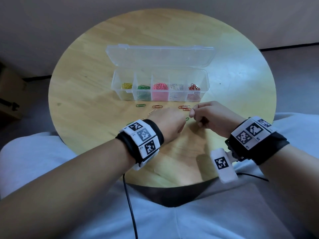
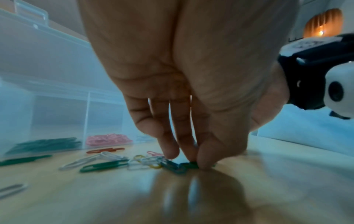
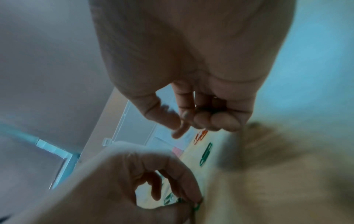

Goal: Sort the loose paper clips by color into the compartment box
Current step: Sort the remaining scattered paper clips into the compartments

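The clear compartment box (image 1: 207, 78) stands open mid-table, holding yellow, green, pink, white and red clips in separate cells. Loose clips lie in front of it: a green one (image 1: 140, 105), red ones (image 1: 184, 107) and a mixed heap (image 2: 145, 161). My left hand (image 2: 193, 162) reaches down to the table, thumb and fingers pinching a green paper clip (image 2: 189, 164). My right hand (image 1: 194, 112) hovers just right of it above the table, fingers curled. Something small and dark, seemingly paper clips (image 3: 205, 109), sits inside that curl.
The box's lid (image 1: 158, 56) stands tilted back behind the cells. The round wooden table (image 1: 77, 94) ends close to my lap at the front. A black cable (image 1: 129, 200) hangs off the near edge. Another green clip (image 3: 205, 152) lies between the hands.
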The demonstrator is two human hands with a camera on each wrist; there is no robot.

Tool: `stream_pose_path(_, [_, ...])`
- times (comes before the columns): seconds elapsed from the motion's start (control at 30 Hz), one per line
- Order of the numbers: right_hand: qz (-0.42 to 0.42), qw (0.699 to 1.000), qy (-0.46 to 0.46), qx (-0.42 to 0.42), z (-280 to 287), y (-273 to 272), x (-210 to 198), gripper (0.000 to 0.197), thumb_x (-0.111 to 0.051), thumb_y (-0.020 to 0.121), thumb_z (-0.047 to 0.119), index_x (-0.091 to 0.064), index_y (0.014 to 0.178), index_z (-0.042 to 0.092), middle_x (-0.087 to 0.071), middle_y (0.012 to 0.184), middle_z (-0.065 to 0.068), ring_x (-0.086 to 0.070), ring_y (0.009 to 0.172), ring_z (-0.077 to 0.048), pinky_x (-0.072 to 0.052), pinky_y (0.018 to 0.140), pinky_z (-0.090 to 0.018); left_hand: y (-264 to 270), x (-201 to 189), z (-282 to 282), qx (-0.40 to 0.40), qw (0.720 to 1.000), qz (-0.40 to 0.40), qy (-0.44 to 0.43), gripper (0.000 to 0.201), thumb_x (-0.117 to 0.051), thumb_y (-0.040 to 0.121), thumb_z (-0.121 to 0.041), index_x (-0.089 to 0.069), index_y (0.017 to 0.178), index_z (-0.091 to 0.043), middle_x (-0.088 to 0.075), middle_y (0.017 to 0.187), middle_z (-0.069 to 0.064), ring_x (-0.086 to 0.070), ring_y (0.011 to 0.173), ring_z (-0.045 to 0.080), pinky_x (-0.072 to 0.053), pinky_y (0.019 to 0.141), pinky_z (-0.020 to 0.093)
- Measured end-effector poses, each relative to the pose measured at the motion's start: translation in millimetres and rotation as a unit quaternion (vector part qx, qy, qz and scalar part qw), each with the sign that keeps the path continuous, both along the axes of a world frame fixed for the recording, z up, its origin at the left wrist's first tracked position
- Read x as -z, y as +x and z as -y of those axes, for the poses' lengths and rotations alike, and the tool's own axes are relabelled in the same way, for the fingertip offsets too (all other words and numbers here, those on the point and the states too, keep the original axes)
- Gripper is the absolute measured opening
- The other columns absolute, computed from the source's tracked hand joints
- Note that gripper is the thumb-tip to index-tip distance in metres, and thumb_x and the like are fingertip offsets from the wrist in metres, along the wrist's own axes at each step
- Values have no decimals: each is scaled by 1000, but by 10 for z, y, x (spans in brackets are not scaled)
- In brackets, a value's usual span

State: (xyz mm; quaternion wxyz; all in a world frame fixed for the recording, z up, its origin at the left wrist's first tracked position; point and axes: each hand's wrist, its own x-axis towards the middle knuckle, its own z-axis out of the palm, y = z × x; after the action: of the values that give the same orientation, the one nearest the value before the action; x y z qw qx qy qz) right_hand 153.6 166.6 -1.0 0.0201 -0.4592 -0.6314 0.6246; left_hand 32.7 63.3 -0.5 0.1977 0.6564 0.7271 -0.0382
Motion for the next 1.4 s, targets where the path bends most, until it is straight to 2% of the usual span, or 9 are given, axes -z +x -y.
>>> stream_pose_path(0.13, [102, 959, 230, -129, 14, -60, -58, 7, -67, 81, 13, -73, 83, 16, -51, 52, 14, -43, 49, -3, -31, 50, -19, -27, -33, -39, 7, 999, -18, -31, 13, -57, 83, -8, -55, 83, -21, -58, 86, 2, -54, 76, 24, -43, 61, 33])
stream_pose_path(0.27, [160, 893, 361, -217, 37, -178, -55, 14, -72, 81, 20, -74, 94, 24, -49, 75, 12, -47, 69, -8, -33, 58, -19, -28, -43, -48, 25, 998, -31, -44, 15, -56, 81, -2, -56, 85, -16, -62, 89, 5, -57, 77, 25, -48, 63, 34])
stream_pose_path(0.43, [226, 856, 386, -260, 76, -244, -41, 10, -75, 79, 27, -76, 89, 29, -63, 86, 4, -59, 79, -17, -43, 68, -25, -196, -110, 39, -46, 996, 49, 52, 11, -60, 82, -13, -69, 89, -16, -65, 87, -3, -62, 85, 19, -52, 73, 30])
stream_pose_path(0.57, [260, 843, 387, -268, 72, -263, -56, 8, -76, 77, 32, -74, 82, 26, -64, 77, 5, -63, 74, -19, -44, 60, -25, -452, -352, 199, -154, 965, 181, 110, 10, -69, 78, -10, -76, 79, -16, -57, 61, -18, -56, 60, -5, -37, 52, 3])
stream_pose_path(0.7, [307, 811, 396, -302, 124, -310, -17, 24, -69, 73, 40, -61, 69, 17, -61, 67, 0, -57, 61, -20, -41, 53, -23, -640, -427, 415, -236, 936, 226, 130, 12, -65, 76, -9, -72, 74, -18, -58, 49, -19, -53, 52, -9, -35, 50, 5])
stream_pose_path(0.87, [328, 825, 337, -314, 115, -335, -7, 32, -62, 75, 37, -57, 59, 9, -52, 57, -2, -50, 55, -20, -37, 50, -22, -718, -233, 546, -245, 948, 193, 62, 25, -43, 90, -12, -61, 72, -8, -58, 68, 0, -46, 58, 8, -32, 50, 18])
stream_pose_path(1.1, [96, 981, 1, -168, 110, -268, -140, 31, -47, 73, 2, -40, 45, 12, -42, 52, -10, -31, 40, -18, -21, 43, -18, -666, -83, 621, -160, 983, 78, -32, 16, -73, 72, -41, -65, 84, -34, -46, 71, -20, -50, 72, 4, -40, 67, 27])
stream_pose_path(1.23, [25, 985, 3, -168, 151, -359, -157, 23, -41, 56, 2, -32, 42, 18, -37, 49, -5, -28, 44, -16, -17, 45, -19, -652, -5, 618, -141, 987, 42, -63, 23, -79, 67, -49, -68, 80, -34, -55, 72, -18, -56, 77, 7, -43, 64, 27])
stream_pose_path(1.4, [96, 933, 175, -301, 187, -502, -113, 23, -51, 81, 12, -49, 59, 19, -50, 58, 6, -40, 54, -12, -31, 52, -24, -632, 11, 594, -151, 985, 49, -70, 12, -78, 65, -37, -70, 67, -28, -59, 59, -12, -54, 61, 3, -34, 50, 23])
